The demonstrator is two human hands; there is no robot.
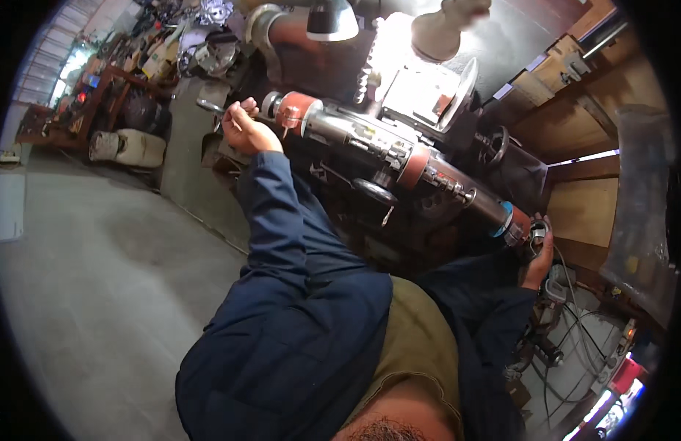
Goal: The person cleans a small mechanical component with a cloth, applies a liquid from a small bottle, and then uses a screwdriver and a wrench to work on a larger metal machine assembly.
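Note:
A long machine with a grey metal bed (359, 137) runs slantwise in front of me, with red-painted blocks at its ends and middle. At its left end my left hand (251, 131) is closed on a metal crank handle (210, 107), next to the left red block (297, 112). My right hand (544, 253) curls round a small ring-shaped handwheel (537, 234) beside the right red block (518, 223); its fingers are partly hidden. Between the hands sits a metal carriage (394, 152) on the bed. A larger dark handwheel (375, 192) with a shiny handle stands on the near side.
A bright lamp shade (332, 20) hangs beyond the machine, near a strongly lit metal part with a round rim (460, 95). Another handwheel (496, 145) is at the far right. Wooden shelving (586, 209) stands right; cables (575, 316) lie below it. A dirty white jerrycan (138, 148) stands left.

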